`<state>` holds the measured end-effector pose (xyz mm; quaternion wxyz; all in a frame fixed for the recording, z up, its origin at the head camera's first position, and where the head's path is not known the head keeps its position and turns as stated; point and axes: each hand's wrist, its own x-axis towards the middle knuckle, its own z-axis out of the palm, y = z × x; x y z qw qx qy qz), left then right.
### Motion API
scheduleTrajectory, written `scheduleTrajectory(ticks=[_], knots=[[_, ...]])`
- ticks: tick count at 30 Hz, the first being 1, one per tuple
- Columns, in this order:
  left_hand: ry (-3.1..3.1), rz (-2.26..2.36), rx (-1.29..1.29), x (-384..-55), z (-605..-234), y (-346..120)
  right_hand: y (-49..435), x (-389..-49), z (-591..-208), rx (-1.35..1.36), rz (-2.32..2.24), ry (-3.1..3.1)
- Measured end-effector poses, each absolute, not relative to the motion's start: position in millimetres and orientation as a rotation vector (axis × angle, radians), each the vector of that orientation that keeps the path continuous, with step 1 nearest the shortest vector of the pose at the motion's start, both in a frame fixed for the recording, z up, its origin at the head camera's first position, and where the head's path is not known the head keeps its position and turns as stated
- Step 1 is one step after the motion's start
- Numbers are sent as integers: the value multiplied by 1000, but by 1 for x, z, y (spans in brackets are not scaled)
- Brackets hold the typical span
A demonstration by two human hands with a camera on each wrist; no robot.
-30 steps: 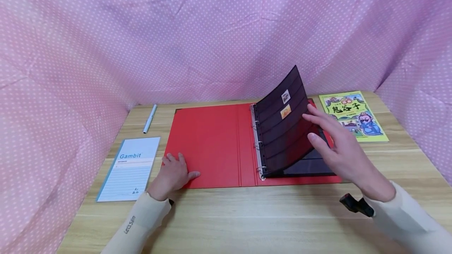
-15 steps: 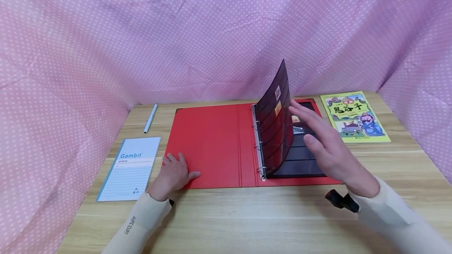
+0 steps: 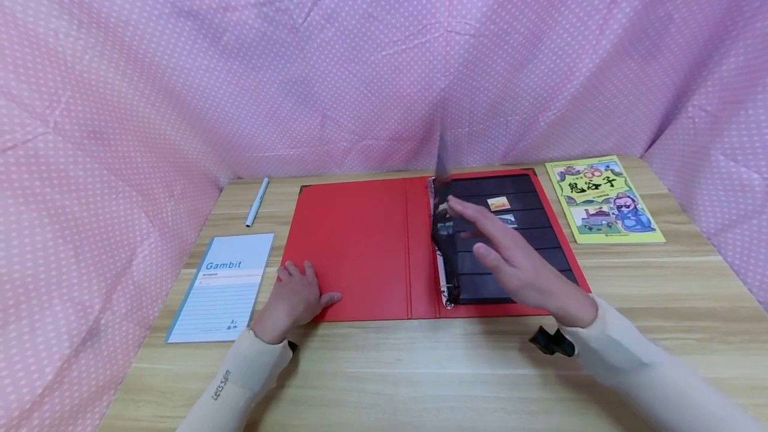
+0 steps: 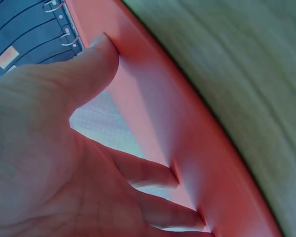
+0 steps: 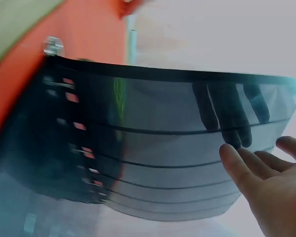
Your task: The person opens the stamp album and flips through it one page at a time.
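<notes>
Right hand fingers pretty straight, right up by raised black pocket page, can't tell if actually touching. Page near upright off rings, blurry from head cam. Left hand fingers spread, resting on left cover of red ring binder, lying open on wood-grain table. Flat black page holds two stamp-like pieces. Gambit notebook, pen left; yellow comic book right.
</notes>
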<state>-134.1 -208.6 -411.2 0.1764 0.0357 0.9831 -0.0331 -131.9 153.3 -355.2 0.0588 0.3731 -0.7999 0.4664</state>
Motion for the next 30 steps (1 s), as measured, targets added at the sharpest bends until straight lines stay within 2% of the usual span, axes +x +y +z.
scheduleTrajectory(ticks=[8,12,17,24,30], knots=[[2851,93,173,-139,-389,-217,142,-137,-388,1077,1335,-2741],[2945,166,265,-145,-371,-217,137,-138,-396,1087,1260,-2791],[3009,365,251,-153,-360,-209,130,-139,-400,1122,1138,-2845],[2925,325,330,-159,-375,-179,124,-142,-402,1222,927,-2898],[2777,220,253,-165,-399,-156,126,-146,-404,1254,867,-2918]])
